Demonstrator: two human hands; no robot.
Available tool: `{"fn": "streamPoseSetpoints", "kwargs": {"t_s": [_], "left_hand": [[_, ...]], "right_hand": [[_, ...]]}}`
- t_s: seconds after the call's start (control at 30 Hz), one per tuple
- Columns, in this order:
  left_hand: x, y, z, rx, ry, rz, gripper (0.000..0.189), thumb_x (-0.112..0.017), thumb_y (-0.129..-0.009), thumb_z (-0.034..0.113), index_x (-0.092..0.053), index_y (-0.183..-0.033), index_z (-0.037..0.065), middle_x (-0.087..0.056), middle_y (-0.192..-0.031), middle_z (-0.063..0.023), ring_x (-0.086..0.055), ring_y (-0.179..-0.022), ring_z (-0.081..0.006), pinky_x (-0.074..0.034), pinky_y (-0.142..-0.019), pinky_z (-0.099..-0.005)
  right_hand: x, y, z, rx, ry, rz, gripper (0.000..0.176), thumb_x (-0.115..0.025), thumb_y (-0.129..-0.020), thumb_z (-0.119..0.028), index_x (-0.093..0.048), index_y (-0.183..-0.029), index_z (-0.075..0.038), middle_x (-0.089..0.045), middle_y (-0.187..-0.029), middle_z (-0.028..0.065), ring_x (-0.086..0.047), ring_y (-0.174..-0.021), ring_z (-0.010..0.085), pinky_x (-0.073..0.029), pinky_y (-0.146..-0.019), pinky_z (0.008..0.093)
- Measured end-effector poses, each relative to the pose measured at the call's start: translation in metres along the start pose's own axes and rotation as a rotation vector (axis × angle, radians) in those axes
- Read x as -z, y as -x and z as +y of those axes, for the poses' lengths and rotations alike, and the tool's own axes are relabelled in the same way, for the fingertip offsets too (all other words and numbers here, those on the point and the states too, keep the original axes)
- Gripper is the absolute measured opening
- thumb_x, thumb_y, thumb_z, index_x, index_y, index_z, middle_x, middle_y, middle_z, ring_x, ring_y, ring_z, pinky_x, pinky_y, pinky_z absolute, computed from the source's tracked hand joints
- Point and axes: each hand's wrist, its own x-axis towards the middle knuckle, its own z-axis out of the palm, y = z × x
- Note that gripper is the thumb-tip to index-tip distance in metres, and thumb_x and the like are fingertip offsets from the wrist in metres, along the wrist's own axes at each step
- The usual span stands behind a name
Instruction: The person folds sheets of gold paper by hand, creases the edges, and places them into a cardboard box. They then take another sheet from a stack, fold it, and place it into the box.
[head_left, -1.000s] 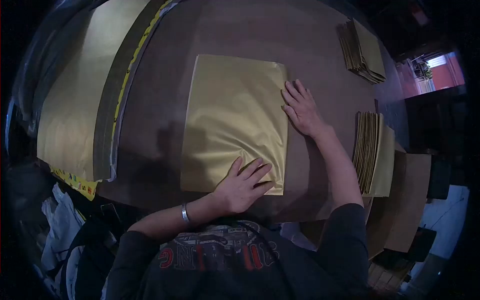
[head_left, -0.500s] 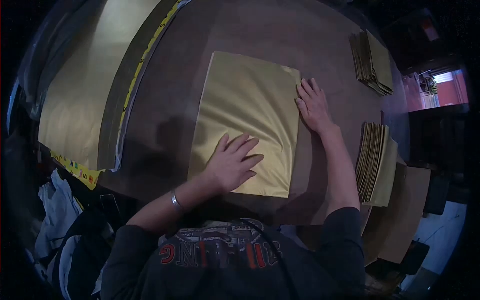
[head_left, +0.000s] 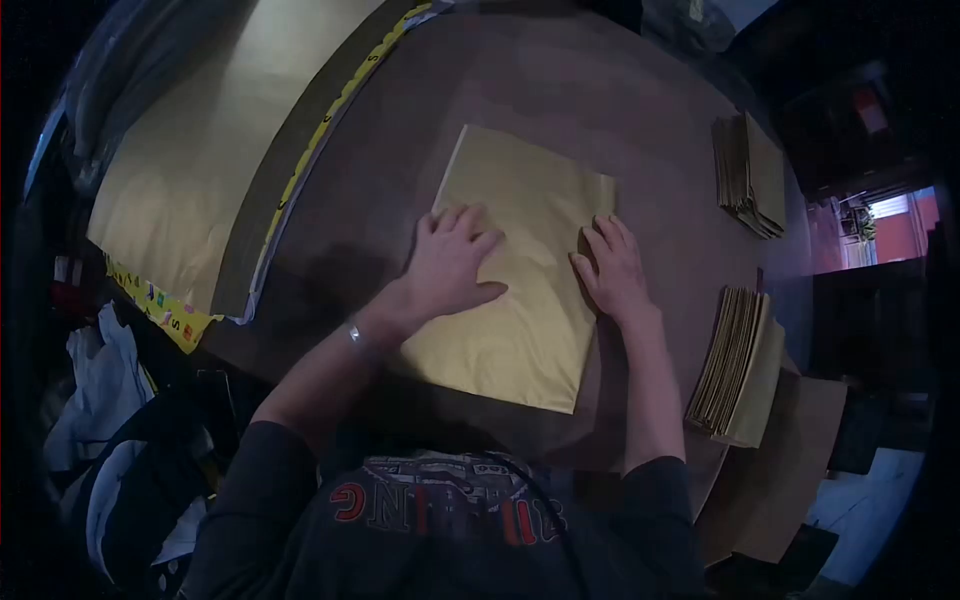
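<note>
A folded sheet of gold-coloured paper (head_left: 525, 330) lies on the brown tabletop in front of me, slightly creased, with a small raised flap at its upper right corner. My left hand (head_left: 452, 262) rests on its left side, fingers spread, slightly smeared by motion. Along the right edge lies my right hand (head_left: 612, 265), its fingers stretched out and touching the paper near that edge. Neither hand grasps anything.
Large gold sheets (head_left: 220, 130) lie at the left beside a yellow printed strip (head_left: 320, 125). Two stacks of folded gold paper stand at the right: a farther stack (head_left: 750, 175) and a nearer stack (head_left: 735, 365). A cardboard piece (head_left: 785, 470) sits below the nearer one.
My left hand has slid up and across to the paper's left side. My right hand has moved a little down the right edge. The view has shifted slightly.
</note>
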Motion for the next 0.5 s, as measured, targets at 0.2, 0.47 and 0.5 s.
{"fn": "streamPoseSetpoints", "kwargs": {"t_s": [0.2,0.47,0.5], "left_hand": [[-0.002,-0.027,-0.051,0.1,0.116,0.184,0.067,-0.08,-0.066,0.041,-0.06,-0.123,0.011,-0.036,-0.145,-0.0213,-0.031,-0.138,-0.0367,-0.026,-0.112,-0.0512],[0.001,-0.029,-0.049,0.112,0.227,0.167,0.063,-0.08,-0.066,0.037,-0.062,-0.12,0.012,-0.038,-0.144,-0.0185,-0.03,-0.139,-0.0354,-0.024,-0.114,-0.0475],[0.001,-0.029,-0.05,0.112,0.223,0.164,0.062,-0.08,-0.066,0.037,-0.062,-0.12,0.012,-0.038,-0.144,-0.0183,-0.03,-0.139,-0.0354,-0.024,-0.114,-0.0477]], "right_hand": [[-0.02,-0.041,-0.011,-0.339,0.033,-0.001,0.049,-0.055,-0.096,-0.035,-0.049,-0.135,-0.006,-0.041,-0.145,0.0186,-0.032,-0.138,0.0398,-0.029,-0.114,0.0466],[-0.044,-0.081,-0.04,-0.246,-0.055,0.061,0.047,-0.057,-0.093,-0.037,-0.055,-0.132,-0.009,-0.041,-0.146,0.0189,-0.031,-0.139,0.0377,-0.027,-0.115,0.0466],[-0.045,-0.084,-0.042,-0.222,-0.081,0.054,0.047,-0.057,-0.093,-0.036,-0.055,-0.131,-0.008,-0.042,-0.146,0.0189,-0.032,-0.139,0.0378,-0.028,-0.115,0.0467]]}}
